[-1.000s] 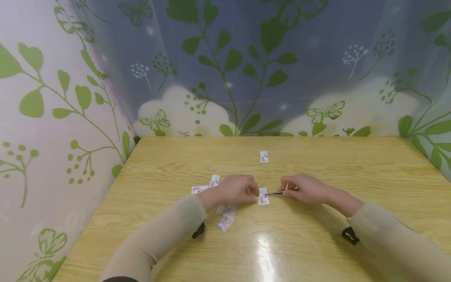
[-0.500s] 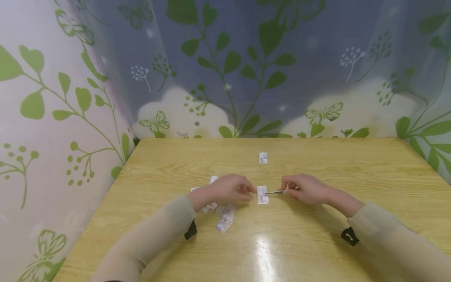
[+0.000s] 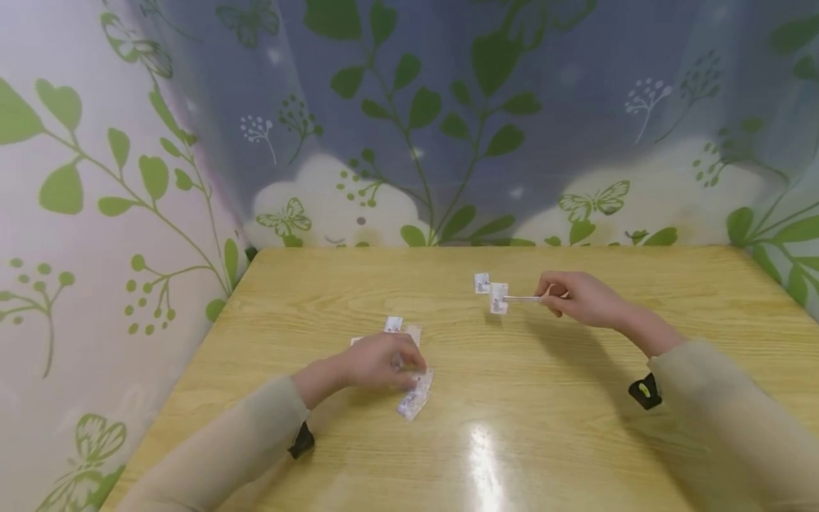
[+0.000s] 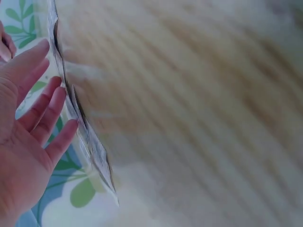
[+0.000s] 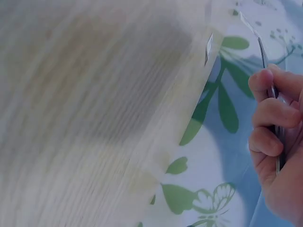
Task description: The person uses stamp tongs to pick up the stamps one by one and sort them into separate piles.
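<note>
My right hand [image 3: 579, 299] pinches slim metal tweezers [image 3: 525, 299], whose tips hold a small white printed paper card [image 3: 498, 299] a little above the table. Just behind and left of it lies another white card [image 3: 480, 283]. In the right wrist view, fingers curl round the tweezers [image 5: 263, 52], with the held card [image 5: 248, 22] at the tips. My left hand [image 3: 377, 361] hovers over or touches a loose spread of similar cards [image 3: 414, 402], hiding part of them. The left wrist view shows that hand [image 4: 28, 137] with loosely extended fingers beside the cards [image 4: 92, 146].
The wooden table [image 3: 544, 427] runs back to a curtain [image 3: 448, 128] printed with leaves and butterflies. A similar patterned cloth [image 3: 115, 235] hangs along the left side. Black straps with cameras are at both wrists [image 3: 645, 392].
My right hand has lifted the card with the tweezers and carried it away from me, near the back card. My left hand has moved left and towards me, over the spread cards.
</note>
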Action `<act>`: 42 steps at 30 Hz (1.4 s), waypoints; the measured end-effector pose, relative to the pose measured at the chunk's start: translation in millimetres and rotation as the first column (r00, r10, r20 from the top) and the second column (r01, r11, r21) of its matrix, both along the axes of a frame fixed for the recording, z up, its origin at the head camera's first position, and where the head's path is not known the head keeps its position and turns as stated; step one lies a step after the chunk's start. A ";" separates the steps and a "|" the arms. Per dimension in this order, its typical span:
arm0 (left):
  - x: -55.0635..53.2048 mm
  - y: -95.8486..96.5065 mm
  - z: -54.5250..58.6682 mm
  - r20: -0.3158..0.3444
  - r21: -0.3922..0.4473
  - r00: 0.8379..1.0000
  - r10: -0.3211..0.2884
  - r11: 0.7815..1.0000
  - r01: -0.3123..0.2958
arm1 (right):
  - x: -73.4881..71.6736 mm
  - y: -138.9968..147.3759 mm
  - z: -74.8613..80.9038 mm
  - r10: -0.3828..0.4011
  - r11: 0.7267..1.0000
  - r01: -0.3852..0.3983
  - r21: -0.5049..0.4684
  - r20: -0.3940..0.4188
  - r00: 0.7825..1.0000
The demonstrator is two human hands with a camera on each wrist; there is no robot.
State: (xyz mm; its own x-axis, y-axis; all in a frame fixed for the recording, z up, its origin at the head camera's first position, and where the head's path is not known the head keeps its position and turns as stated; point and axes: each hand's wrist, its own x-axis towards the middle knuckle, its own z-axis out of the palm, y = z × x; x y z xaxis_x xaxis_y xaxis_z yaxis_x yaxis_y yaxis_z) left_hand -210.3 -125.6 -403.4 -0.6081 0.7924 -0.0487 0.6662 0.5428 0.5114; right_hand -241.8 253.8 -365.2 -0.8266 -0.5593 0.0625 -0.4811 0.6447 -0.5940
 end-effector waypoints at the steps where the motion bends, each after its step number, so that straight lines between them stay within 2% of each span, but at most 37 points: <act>1: 0.6 -0.1 -0.6 -0.015 -0.010 1.000 -0.006 1.000 0.006 | -3.1 0.8 -0.5 -0.003 1.000 0.003 0.001 -0.002 1.000; 6: 1.2 -0.2 -4.2 -0.088 -0.057 0.996 -0.026 0.998 0.021 | -18.9 0.4 -8.4 -0.008 1.000 0.008 0.021 0.025 1.000; 18: -0.4 2.2 -3.8 -0.073 -0.081 0.997 0.000 0.997 -0.006 | -48.5 -5.7 -16.5 0.006 0.996 -0.008 0.088 0.027 1.000; 25: 2.3 1.6 -3.3 -0.066 -0.081 0.998 0.006 0.997 -0.012 | -58.4 -7.7 -23.2 -0.001 0.988 -0.007 0.156 0.052 0.999; 32: 2.9 1.5 -3.2 -0.063 -0.080 0.998 0.008 0.997 -0.013 | -55.1 -7.3 -20.6 0.002 0.984 -0.011 0.180 0.054 0.999; 42: 1.0 1.0 -6.9 -0.074 -0.076 0.997 -0.004 0.997 -0.002 | -29.8 15.2 -14.0 -0.020 0.987 0.014 0.157 0.036 0.999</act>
